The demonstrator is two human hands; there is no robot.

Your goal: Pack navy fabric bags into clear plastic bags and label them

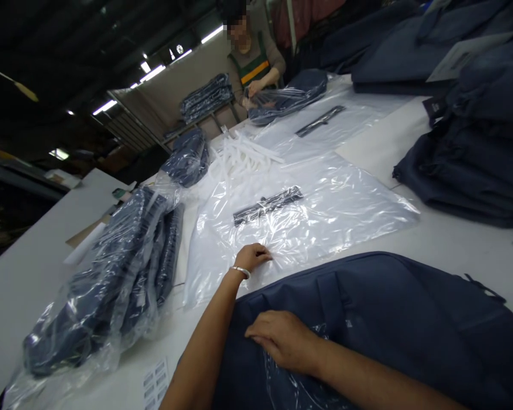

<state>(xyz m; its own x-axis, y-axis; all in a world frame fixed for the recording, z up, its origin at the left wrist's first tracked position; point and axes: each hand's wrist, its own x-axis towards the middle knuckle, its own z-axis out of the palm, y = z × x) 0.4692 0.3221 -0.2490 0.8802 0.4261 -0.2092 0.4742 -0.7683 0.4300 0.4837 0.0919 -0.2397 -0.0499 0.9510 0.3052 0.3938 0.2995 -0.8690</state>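
My left hand [253, 257], with a silver bangle at the wrist, reaches to the near edge of a stack of clear plastic bags [325, 210]. Its fingers are bent and pressed together on the plastic. A navy fabric bag [380, 307] with a strap loop lies flat in front of me. Over it is my right hand [282, 341], fingers closed together; whatever they may hold is hidden. Beneath that forearm, a piece of clear plastic [290, 384] rests on the navy bag. A black strip [268, 205] shows on the clear bag stack.
Plastic-wrapped navy bags [102, 285] lie at left, near a label sheet [155, 381]. White strips [243, 156] are heaped mid-table. Folded navy bags [474, 154] stand at right. Across the table, a co-worker [256, 62] handles a wrapped navy bag [294, 97].
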